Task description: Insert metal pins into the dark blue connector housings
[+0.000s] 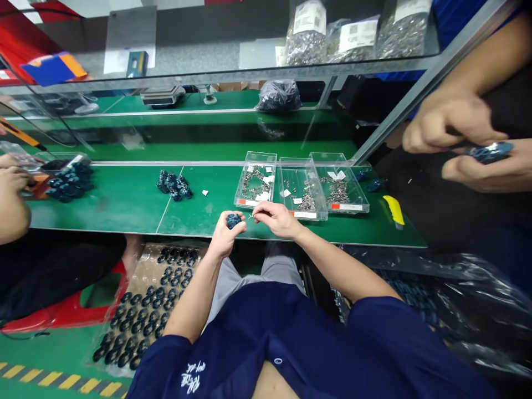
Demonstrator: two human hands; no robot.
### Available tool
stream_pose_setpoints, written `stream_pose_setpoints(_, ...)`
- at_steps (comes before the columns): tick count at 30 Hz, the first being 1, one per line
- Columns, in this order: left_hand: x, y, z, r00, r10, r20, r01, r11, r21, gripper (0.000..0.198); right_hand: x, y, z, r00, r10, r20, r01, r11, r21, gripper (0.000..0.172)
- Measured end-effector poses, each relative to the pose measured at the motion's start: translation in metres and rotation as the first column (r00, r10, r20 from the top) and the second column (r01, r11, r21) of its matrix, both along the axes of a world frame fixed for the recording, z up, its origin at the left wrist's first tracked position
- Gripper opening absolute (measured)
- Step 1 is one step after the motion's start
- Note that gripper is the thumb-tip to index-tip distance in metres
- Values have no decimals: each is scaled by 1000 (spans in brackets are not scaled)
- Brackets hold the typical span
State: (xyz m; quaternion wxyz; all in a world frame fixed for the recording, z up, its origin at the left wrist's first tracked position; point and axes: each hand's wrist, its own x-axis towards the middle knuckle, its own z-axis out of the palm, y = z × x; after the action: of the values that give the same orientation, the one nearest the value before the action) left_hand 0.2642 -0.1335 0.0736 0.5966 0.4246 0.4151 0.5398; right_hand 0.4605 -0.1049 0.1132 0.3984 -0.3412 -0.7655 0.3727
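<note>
My left hand (225, 234) is closed around a small dark-blue part (234, 221), held just over the table's front edge. Close beside it, my right hand (276, 219) pinches small silvery metal pieces (250, 216) between thumb and fingertips; their exact kind is too small to make out. Behind my hands stand clear plastic trays of small metal parts: a left tray (255, 176), a middle tray (308, 209) and a right tray (353, 194). A little cluster of dark-blue parts (174, 185) lies on the green table to the left.
A yellow utility knife (393, 210) lies at the table's right end. Another person's hands (461, 127) hold a dark-blue part at right; a co-worker's arm (12, 199) is at left beside a heap of blue parts (71, 180). Rows of dark rings (145, 310) fill a floor-level box.
</note>
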Motion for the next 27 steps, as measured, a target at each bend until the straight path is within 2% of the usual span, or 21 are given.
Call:
stream_pose_setpoints(2,-3,2,1,997,-8,-78,10,1000,20,55,4,1,5,998,32,58,-35,998,56,12)
stream_pose_setpoints(6,-5,0,8,991,-69,-111,77,995,64,66,5,2,8,989,74,127,-93,985,149,14)
stream_pose_setpoints(11,-5,-3,12,967,-100,-233,132,983,129,46,2,8,9,974,142,179,-182,956,229,19)
stream_pose_setpoints(18,-8,-1,14,937,-125,-326,172,978,121,44,1,11,9,962,178,206,-228,941,252,20)
stream_pose_setpoints(23,-9,1,7,922,-126,-365,172,981,95,45,-2,10,7,960,166,226,-229,929,289,18)
stream_pose_setpoints(27,-10,3,-3,876,-43,-481,159,966,204,39,-5,10,4,956,141,257,-220,926,308,16)
